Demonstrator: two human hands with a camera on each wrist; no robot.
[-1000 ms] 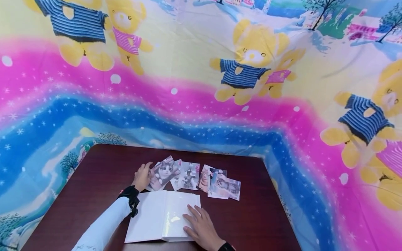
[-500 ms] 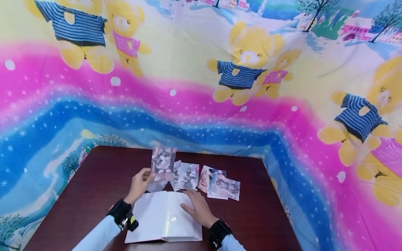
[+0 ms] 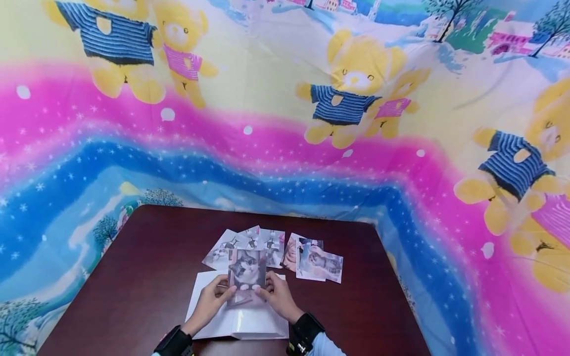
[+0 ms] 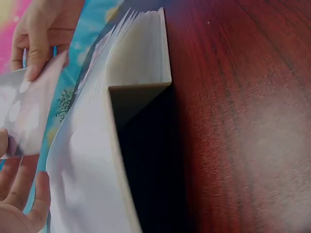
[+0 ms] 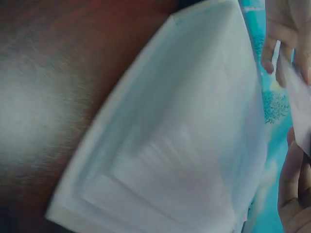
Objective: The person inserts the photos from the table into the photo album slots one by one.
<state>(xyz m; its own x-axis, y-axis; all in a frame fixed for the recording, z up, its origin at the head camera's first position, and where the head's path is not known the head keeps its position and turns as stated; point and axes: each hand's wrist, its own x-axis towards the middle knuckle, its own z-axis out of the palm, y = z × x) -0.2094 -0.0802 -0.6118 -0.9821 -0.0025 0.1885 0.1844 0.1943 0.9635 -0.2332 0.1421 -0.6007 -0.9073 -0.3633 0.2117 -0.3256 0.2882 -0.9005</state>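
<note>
Pinching the cat photo (image 3: 247,269) by its lower sides with left hand (image 3: 211,300) and right hand (image 3: 279,296), equally near; raised above the open photo album (image 3: 261,324), with long axis toward the album's far edge.

One held photo (image 3: 247,267); two hands, the left hand (image 3: 209,302) and the right hand (image 3: 280,299); one open album (image 3: 262,324); two black wristbands (image 3: 307,330). Toward the far edge of one tabletop (image 3: 360,306), at least six loose photos (image 3: 311,262) show, in two overlapping groups.
</note>
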